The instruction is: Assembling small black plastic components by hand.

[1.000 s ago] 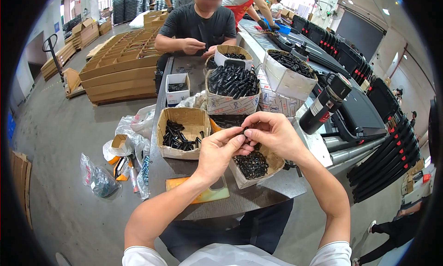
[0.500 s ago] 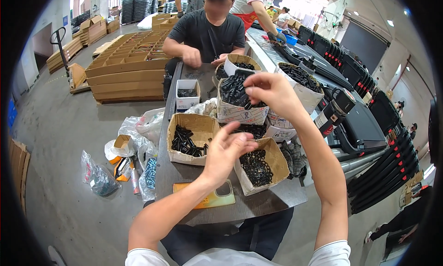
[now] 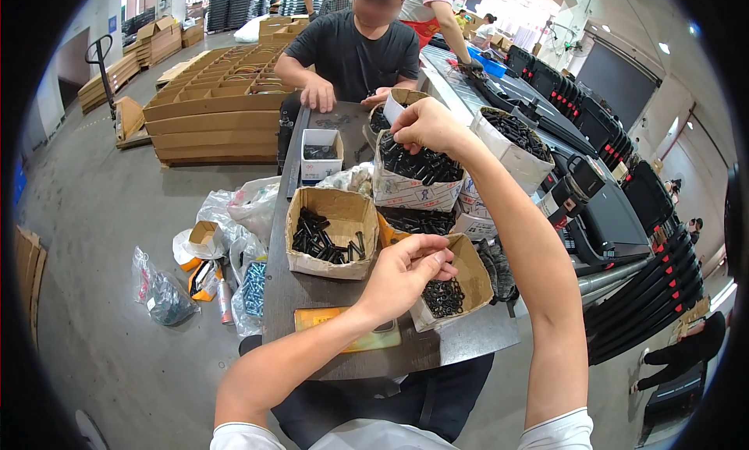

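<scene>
My left hand [image 3: 407, 277] hovers over the near right cardboard box [image 3: 474, 271], which holds small black rings [image 3: 443, 298]. Its thumb and fingertips are closed together; whatever they hold is too small to make out. Farther off, my right hand [image 3: 427, 127] pinches at the top of a heap of black, rod-like parts [image 3: 421, 166] in a white printed box [image 3: 409, 193]. What lies between those fingertips is hidden. To the left of my left hand stands an open cardboard box [image 3: 326, 267] with loose short black cylinders [image 3: 321, 238] inside.
A small white box [image 3: 321, 168] and more part-filled boxes [image 3: 511, 142] share the dark table [image 3: 285, 310]. A yellow-orange phone case [image 3: 367, 343] lies near its front edge. Opposite sits a co-worker [image 3: 355, 60]. A black bottle [image 3: 573, 189] stands right; plastic bags [image 3: 164, 298] lie on the floor.
My left hand has lowered toward the ring box, and its spread fingers have closed. My right hand has shifted slightly up and left over the heap. The co-worker's hand has lowered to the table.
</scene>
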A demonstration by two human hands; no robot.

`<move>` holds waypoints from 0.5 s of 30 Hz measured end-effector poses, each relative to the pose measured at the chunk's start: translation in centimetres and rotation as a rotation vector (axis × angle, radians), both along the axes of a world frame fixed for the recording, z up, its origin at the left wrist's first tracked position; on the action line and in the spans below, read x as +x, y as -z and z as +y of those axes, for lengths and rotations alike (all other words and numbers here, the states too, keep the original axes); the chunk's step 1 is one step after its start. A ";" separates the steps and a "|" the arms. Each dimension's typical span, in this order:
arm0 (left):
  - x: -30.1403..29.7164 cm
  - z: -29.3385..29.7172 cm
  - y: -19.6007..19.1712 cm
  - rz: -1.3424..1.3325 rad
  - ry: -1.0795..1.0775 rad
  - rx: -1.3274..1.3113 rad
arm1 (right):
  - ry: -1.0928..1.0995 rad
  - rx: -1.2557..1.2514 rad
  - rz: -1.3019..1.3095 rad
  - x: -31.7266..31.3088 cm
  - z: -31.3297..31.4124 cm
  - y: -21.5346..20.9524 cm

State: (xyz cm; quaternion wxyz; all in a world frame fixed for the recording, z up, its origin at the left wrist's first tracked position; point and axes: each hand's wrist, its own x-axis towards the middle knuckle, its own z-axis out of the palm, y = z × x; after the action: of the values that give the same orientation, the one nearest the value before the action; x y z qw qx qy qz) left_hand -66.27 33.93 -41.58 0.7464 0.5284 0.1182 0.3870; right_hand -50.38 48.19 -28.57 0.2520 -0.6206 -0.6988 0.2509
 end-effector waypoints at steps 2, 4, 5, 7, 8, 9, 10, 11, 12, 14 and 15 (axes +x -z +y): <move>-0.1 0.0 -0.1 -0.002 -0.002 -0.006 | 0.035 0.169 -0.241 -0.1 0.0 0.1; -0.2 0.1 -0.2 -0.002 -0.005 -0.013 | -0.003 0.202 -0.280 -0.2 0.0 0.2; -0.4 0.4 -0.2 -0.015 -0.010 0.009 | -0.039 0.237 -0.321 -0.2 0.0 0.2; -1.0 1.1 -0.8 -0.012 -0.033 0.067 | -0.039 0.303 -0.301 0.3 0.1 0.1; -1.8 1.9 -1.6 0.038 -0.061 0.150 | -0.041 0.368 -0.282 -0.1 -0.3 0.0; -3.1 2.6 -2.9 0.131 -0.097 0.240 | -0.084 0.472 -0.287 0.2 -1.1 -0.5; -4.4 3.4 -4.3 0.226 -0.125 0.334 | -0.071 0.508 -0.249 1.0 -1.2 -0.6; -6.2 4.6 -5.2 0.348 -0.245 0.493 | -0.072 0.593 -0.261 1.1 -2.0 -0.8; -7.9 5.7 -5.9 0.475 -0.360 0.648 | -0.072 0.673 -0.270 0.9 -3.5 -1.5; -10.5 7.5 -6.9 0.630 -0.504 0.692 | -0.103 0.652 -0.206 -0.9 -7.8 -2.8; -11.1 8.1 -7.1 0.646 -0.502 0.686 | -0.186 0.637 -0.178 -1.5 -9.8 -2.8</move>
State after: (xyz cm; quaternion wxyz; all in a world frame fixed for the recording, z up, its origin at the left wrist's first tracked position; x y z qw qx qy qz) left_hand -77.34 42.00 -34.43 0.3408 0.7897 0.3317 0.3875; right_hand -51.87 38.39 -25.75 0.3470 -0.4637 -0.8151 -0.0133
